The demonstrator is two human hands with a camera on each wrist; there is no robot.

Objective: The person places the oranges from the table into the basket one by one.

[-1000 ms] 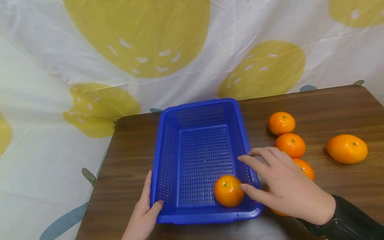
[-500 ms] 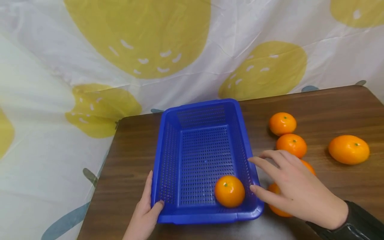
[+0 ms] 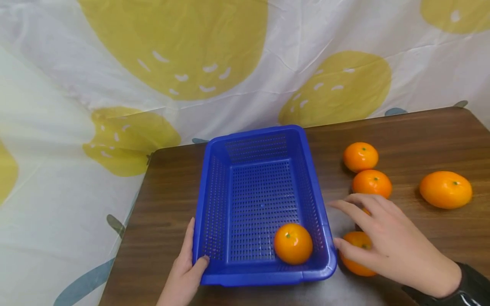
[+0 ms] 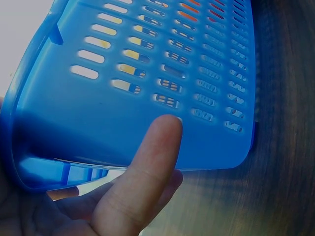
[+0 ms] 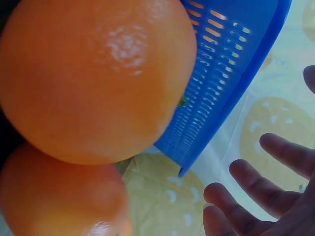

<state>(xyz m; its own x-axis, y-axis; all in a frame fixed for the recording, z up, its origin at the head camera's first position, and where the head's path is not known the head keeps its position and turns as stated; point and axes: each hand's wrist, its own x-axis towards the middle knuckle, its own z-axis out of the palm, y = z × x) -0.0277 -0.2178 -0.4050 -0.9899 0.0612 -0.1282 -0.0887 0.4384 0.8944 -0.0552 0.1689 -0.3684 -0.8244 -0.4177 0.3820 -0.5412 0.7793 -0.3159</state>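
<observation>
A blue perforated plastic basket (image 3: 264, 278) stands on the table with one orange (image 3: 293, 244) in its near right corner. My left hand (image 3: 183, 268) grips the basket's near left corner, thumb over the rim; the left wrist view shows a finger (image 4: 147, 167) against the perforated wall (image 4: 123, 142). My right hand (image 3: 394, 242) hovers right of the basket, fingers spread and holding nothing, above a near orange (image 3: 357, 255). It partly hides that orange and nearly covers another behind it. In the right wrist view, an orange (image 5: 98, 78) looms large beside the fingers (image 5: 266, 191).
Two oranges, one at the back (image 3: 360, 157) and one just nearer (image 3: 372, 183), stand in line right of the basket. Farther right sits a separate orange (image 3: 445, 190). Behind the brown wooden table (image 3: 168, 191) hangs a white cloth (image 3: 229, 106) with yellow fruit prints.
My right hand has moved right, from over the basket's edge beside the orange inside to above the near orange outside. My left hand and the basket stay put.
</observation>
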